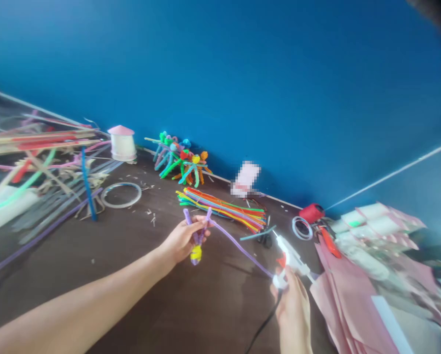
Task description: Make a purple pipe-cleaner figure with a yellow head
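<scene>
Bottom edge, right of centre: we see the right hand [292, 295] on a forearm that rises nearly upright, its fingers curled around the grip of a white glue gun [293, 256]. The nozzle points to the upper left; we cannot tell whether the orange trigger [281, 259] is pressed. A black cord [263, 322] trails down from the grip.

From the lower left corner we follow the other forearm slanting up to mid-frame. There the left hand [185, 239] pinches a purple fuzzy piece [198, 238], thumb and fingers closed on it, two ends poking up, a yellow band [195, 253] near its bottom. A purple stem [242, 247] runs from it toward the right hand.

Lower right, we note pink sheets [347, 300]. Just beyond the hands lies a multicoloured bundle of fuzzy stems [223, 209]; further up, a cluster of colourful fuzzy figures [191, 162] near the blue wall [220, 88]. Right of these, a pale card [246, 179] is pixelated, so we cannot read any print on it.
</scene>
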Motion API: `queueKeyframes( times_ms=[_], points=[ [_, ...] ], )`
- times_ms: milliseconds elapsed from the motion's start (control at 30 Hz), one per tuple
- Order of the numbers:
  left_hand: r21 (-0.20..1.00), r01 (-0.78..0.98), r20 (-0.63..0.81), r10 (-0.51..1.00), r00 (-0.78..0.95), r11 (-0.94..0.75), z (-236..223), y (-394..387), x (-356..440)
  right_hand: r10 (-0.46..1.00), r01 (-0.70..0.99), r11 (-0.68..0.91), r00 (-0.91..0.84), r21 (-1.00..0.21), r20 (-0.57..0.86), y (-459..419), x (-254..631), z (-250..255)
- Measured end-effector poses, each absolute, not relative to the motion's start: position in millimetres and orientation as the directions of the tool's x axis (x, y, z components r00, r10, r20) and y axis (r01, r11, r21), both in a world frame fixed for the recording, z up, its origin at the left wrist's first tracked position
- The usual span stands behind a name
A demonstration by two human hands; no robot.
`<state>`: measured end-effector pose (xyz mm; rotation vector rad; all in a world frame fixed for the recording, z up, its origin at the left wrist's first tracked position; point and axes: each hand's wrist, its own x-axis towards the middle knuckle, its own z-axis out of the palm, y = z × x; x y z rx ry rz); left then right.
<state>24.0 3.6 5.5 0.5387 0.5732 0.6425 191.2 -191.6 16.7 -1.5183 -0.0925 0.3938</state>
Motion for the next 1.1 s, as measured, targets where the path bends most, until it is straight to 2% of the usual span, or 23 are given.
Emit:
queueKeyframes(
  times_ms=[67,133,200,267,333,400,467,533,600,700,800,900,1100],
  points=[
    [0.605,-0.384,-0.327,0.657,0.679,0.698,7,5,24,0.281,-0.219,0.007,0.937,-0.976,-0.208,-204,210,13],
    [0.61,-0.358,-0.324,0.635,0.701,0.706,8,5,23,0.331,-0.21,-0.034,0.92,-0.977,-0.209,-214,226,13],
    [0.632,-0.333,-0.308,0.621,0.721,0.7,9,4,23,0.401,-0.192,-0.186,0.881,-0.964,-0.253,-223,241,16],
    [0.658,-0.325,-0.272,0.618,0.738,0.679,9,1,23,0.415,-0.107,-0.407,0.863,-0.907,-0.288,-233,255,23],
    [0.669,-0.329,-0.266,0.628,0.732,0.667,9,-1,23,0.341,0.039,-0.632,0.911,-0.774,-0.233,-240,265,33],
    [0.689,-0.323,-0.255,0.634,0.73,0.649,9,-3,24,0.36,0.184,-0.689,0.927,-0.702,-0.11,-238,265,44],
    [0.712,-0.313,-0.248,0.641,0.727,0.629,9,-4,24,0.433,0.314,-0.622,0.901,-0.717,0.019,-222,249,54],
    [0.728,-0.288,-0.252,0.633,0.732,0.623,10,-5,25,0.572,0.44,-0.469,0.812,-0.766,0.116,-195,219,62],
    [0.741,-0.265,-0.256,0.625,0.738,0.617,10,-7,24,0.765,0.557,-0.325,0.63,-0.765,0.134,-162,184,65],
    [0.768,-0.27,-0.215,0.631,0.745,0.581,9,-7,23,0.896,0.639,-0.199,0.425,-0.743,0.126,-120,145,60],
    [0.792,-0.291,-0.162,0.645,0.747,0.537,7,-7,23,0.939,0.639,-0.098,0.313,-0.763,0.142,-99,134,49],
    [0.816,-0.262,-0.171,0.647,0.743,0.516,6,-6,23,0.938,0.631,-0.033,0.287,-0.775,0.193,-94,140,40],
    [0.828,-0.218,-0.197,0.634,0.748,0.516,6,-10,26,0.926,0.593,-0.063,0.335,-0.803,0.175,-98,147,24]
  ],
)
